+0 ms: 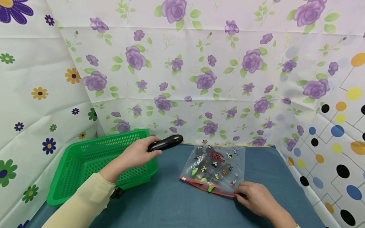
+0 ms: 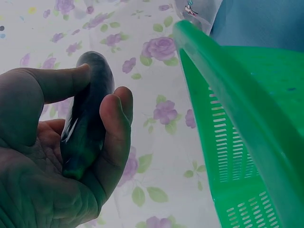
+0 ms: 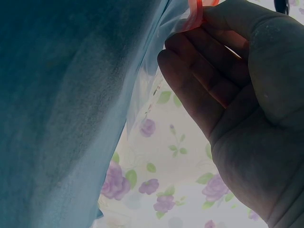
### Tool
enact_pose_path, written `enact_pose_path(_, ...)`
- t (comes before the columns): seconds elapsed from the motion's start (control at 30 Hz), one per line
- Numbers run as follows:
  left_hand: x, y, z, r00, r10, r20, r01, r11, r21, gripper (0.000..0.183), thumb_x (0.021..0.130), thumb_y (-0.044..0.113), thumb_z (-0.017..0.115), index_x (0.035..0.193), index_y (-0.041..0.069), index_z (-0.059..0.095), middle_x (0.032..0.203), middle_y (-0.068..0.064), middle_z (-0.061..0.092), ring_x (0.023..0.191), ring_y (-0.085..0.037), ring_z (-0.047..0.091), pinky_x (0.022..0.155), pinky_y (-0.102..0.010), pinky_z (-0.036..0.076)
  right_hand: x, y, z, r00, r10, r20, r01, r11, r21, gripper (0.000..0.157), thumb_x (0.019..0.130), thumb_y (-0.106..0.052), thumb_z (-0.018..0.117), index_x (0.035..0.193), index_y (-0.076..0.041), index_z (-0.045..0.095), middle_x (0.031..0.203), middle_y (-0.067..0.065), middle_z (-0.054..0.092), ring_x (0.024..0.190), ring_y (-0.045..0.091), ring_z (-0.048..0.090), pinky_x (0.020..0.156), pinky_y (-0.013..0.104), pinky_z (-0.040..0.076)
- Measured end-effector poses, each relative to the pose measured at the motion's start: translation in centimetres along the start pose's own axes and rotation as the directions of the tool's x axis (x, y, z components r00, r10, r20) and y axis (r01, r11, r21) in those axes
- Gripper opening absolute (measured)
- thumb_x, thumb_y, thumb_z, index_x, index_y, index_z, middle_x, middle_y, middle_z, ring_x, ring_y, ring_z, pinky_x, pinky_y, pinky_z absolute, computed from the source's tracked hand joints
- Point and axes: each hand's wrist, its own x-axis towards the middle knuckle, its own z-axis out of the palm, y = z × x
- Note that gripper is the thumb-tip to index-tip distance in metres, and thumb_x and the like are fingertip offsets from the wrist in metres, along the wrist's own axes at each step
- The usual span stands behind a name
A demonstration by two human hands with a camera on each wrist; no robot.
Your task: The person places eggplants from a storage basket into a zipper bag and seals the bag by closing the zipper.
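My left hand [image 1: 137,154] grips a glossy dark eggplant [image 1: 166,143] by one end, over the right side of a green plastic basket [image 1: 60,172]. In the left wrist view the thumb and fingers wrap the eggplant [image 2: 85,118], and a greenish end shows near the palm. On the right, a clear printed zip bag [image 1: 238,164] lies on the table with its red-edged mouth toward me. Several dark things with green ends show inside it. My right hand [image 1: 255,196] pinches the right corner of that mouth; in the right wrist view the red edge [image 3: 194,16] sits at the thumb and fingertips.
A blue cloth [image 1: 171,199] covers the table. Flower-printed sheeting [image 1: 188,79] rises behind it, with more patterned sheets at the left and right. The basket's slotted walls stand at the table's left, and the bag's far end reaches near the back edge.
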Motion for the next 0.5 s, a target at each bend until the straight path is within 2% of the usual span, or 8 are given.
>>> enact_pose_path(0.33,-0.2,1.2,0.7,1.000,0.025,0.002,-0.025,0.999,-0.024,0.049,0.109,0.030,0.075,0.153,0.011,0.063,0.105,-0.002,0.071,0.065,-0.019,0.058,0.064,-0.040,0.048,0.0,-0.1,0.0,1.000,0.004,-0.002,-0.004,1.000,0.002,0.015,0.099,-0.017,0.086,0.094,-0.030,0.082,0.088,-0.025,0.063,0.074,-0.007,0.056,0.061,0.029,0.052)
enact_pose_path(0.5,-0.1,1.8,1.2,0.999,0.039,-0.003,-0.040,0.999,-0.019,0.050,0.110,0.029,0.075,0.154,0.010,0.062,0.109,-0.003,0.072,0.071,-0.018,0.059,0.066,-0.040,0.049,0.0,-0.1,0.0,1.000,0.000,-0.004,0.000,1.000,-0.001,0.015,0.098,-0.017,0.086,0.094,-0.031,0.081,0.089,-0.025,0.063,0.074,-0.007,0.056,0.061,0.029,0.052)
